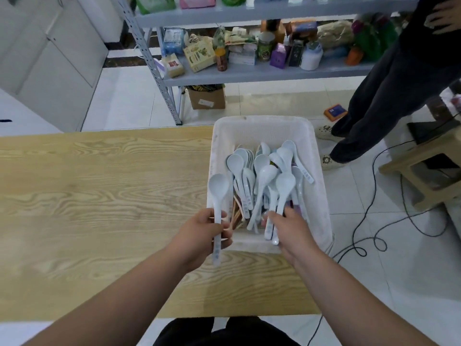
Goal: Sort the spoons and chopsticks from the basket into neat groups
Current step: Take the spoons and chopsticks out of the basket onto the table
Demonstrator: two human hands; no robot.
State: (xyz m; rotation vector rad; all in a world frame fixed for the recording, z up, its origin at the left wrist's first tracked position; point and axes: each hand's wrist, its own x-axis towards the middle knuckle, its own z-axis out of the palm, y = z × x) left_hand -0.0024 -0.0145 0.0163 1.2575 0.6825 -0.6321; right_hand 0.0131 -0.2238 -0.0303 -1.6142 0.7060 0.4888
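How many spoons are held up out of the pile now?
1. The spoon is gripped by the left hand at the left rim of the basket. The right hand grips spoon handles down in the pile; their number is hidden.

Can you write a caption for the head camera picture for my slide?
Left hand holds one white spoon while right hand grips spoons in the white basket.
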